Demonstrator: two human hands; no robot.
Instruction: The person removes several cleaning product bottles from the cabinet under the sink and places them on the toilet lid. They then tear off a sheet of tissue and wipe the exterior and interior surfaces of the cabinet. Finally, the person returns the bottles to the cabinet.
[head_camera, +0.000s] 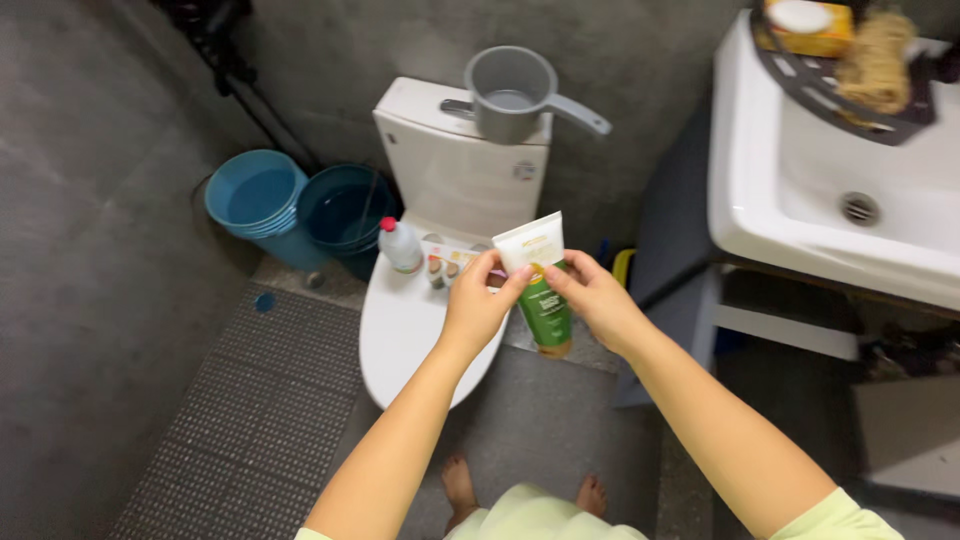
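So both hands meet near the middle of the frame, holding one squeeze tube (540, 290) between them — white at the flat crimped end on top, green further down, with a brownish cap pointing at the floor. The left hand (478, 305) has its fingers pinched together on the tube's left edge up by the white part, and the right hand (592, 296) is clamped on the right edge the same way, thumb and fingers closed on it. The tube hangs upright in the air, just in front of the right side of a closed white toilet lid (405, 330), not touching it as far as I can tell. On the back of that lid there's a small clear bottle with a red cap (401, 245) and, right beside it, a flat little pack with round coloured bits (448, 262) — too small to say what it is. A grey scoop with a long handle (515, 93) sits on top of the tank (450, 170), upper middle. Two blue buckets (300, 205) stand side by side left of the toilet, touching or nearly. A white sink (800, 190) fills the upper right, with a dark rack (850, 95) across its back corner carrying a yellow box and a straw-coloured scrubby bundle. Bare feet (520, 490) show at the bottom edge.
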